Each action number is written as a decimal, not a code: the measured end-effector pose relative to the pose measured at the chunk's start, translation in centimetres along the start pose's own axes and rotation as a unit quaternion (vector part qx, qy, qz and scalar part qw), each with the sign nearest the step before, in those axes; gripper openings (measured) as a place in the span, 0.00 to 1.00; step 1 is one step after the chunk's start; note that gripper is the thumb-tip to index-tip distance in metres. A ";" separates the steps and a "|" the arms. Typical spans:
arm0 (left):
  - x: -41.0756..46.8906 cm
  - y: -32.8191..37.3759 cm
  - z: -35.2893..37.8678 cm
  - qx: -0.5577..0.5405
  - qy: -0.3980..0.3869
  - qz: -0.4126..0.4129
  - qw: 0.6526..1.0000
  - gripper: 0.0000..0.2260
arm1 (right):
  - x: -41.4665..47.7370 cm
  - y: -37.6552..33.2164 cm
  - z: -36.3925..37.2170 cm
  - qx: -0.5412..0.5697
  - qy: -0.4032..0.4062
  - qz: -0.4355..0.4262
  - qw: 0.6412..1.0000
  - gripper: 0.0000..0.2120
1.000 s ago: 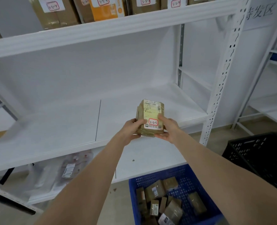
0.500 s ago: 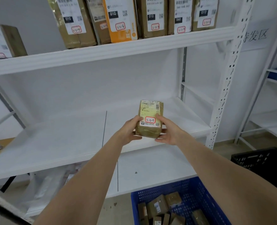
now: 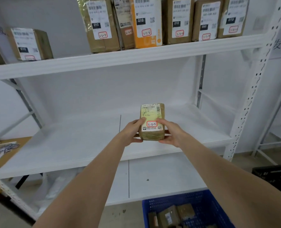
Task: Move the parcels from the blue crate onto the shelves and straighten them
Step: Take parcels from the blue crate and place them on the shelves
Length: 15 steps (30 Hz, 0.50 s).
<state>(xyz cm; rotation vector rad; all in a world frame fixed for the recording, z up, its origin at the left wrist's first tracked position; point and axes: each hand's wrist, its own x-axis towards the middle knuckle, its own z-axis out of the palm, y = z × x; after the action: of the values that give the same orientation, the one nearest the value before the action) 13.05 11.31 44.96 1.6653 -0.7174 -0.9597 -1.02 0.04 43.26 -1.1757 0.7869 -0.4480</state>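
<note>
White shelving [image 3: 103, 142], middle tier bare; upper tier carries a row of labelled parcels [image 3: 146, 22]. Blue crate [image 3: 207, 204] below, more inside. Small brown parcel [image 3: 152, 122] gripped upright over middle tier between left hand [image 3: 133, 130] and right hand [image 3: 171, 133]. Risk: narrow base; careless release could topple it.

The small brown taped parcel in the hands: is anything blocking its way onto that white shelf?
Nothing visible does. The left hand and right hand hold the small brown taped parcel over the white middle shelf, and no other item shows on the board around it.
</note>
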 end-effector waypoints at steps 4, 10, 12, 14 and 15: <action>0.5 -1.5 -2.6 -0.001 -0.002 -0.015 1.000 0.19 | 1.3 1.2 2.4 -0.012 -0.004 0.011 1.000 0.32; 2.7 -3.3 -2.9 -0.016 -0.004 -0.037 0.999 0.19 | 3.6 2.7 2.4 -0.023 -0.005 0.029 0.999 0.33; 3.9 -3.7 -2.1 -0.021 -0.008 -0.041 0.999 0.19 | 4.5 3.1 1.5 -0.020 -0.004 0.034 0.999 0.33; 5.2 -4.1 -1.0 -0.027 -0.010 -0.044 0.999 0.18 | 5.6 3.3 0.1 -0.019 -0.003 0.036 0.999 0.33; 5.9 -4.3 -0.4 -0.031 -0.009 -0.046 0.998 0.18 | 6.2 3.3 -0.6 -0.020 -0.002 0.036 0.999 0.32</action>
<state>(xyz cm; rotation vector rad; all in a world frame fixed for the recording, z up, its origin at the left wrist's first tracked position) 16.39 7.78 39.47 1.6479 -0.6212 -1.0525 2.37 -3.46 38.17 -1.1821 0.8355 -0.3722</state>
